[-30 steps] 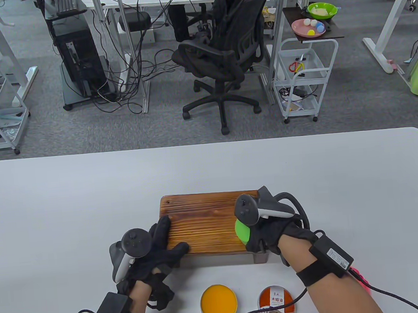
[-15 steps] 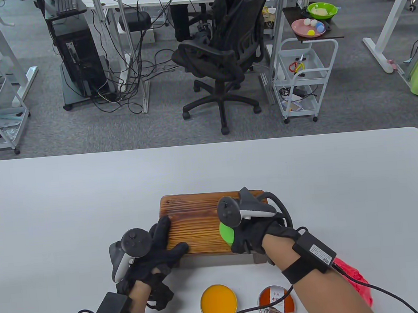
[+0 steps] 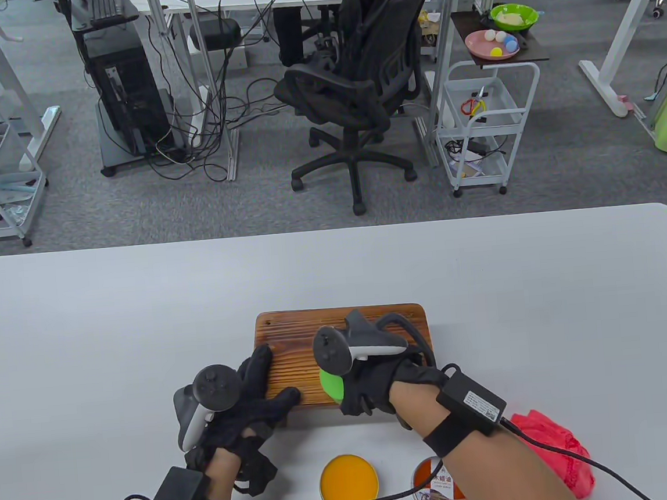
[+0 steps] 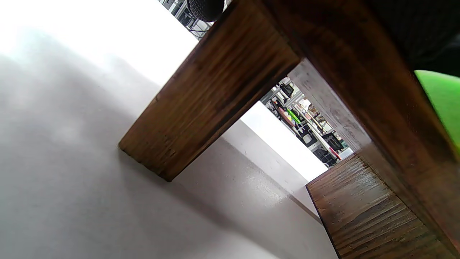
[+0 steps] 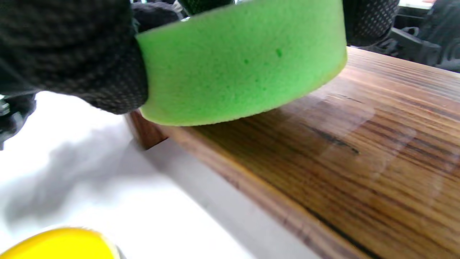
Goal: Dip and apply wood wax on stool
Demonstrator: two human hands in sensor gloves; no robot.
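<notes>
A small dark wooden stool (image 3: 301,346) stands on the white table. My left hand (image 3: 258,393) rests on its near left corner with fingers spread, steadying it. My right hand (image 3: 363,390) grips a round green sponge (image 3: 332,385) and presses it on the stool top near the front edge. In the right wrist view the sponge (image 5: 240,61) lies on the glossy stool top (image 5: 359,144). The left wrist view shows the stool's leg (image 4: 212,93) from below and a bit of the sponge (image 4: 442,97). The open tin of orange wax (image 3: 349,485) sits in front of the stool.
The wax tin's lid (image 3: 441,485) lies right of the tin, partly under my right forearm. A red cloth (image 3: 556,458) lies at the table's near right. My right hand's cable (image 3: 384,499) crosses over the wax tin. An office chair (image 3: 354,85) stands beyond the table.
My right hand has slid the green sponge leftwards along the stool top, from the right end to near the middle. The red cloth has come into view. The left hand has not moved.
</notes>
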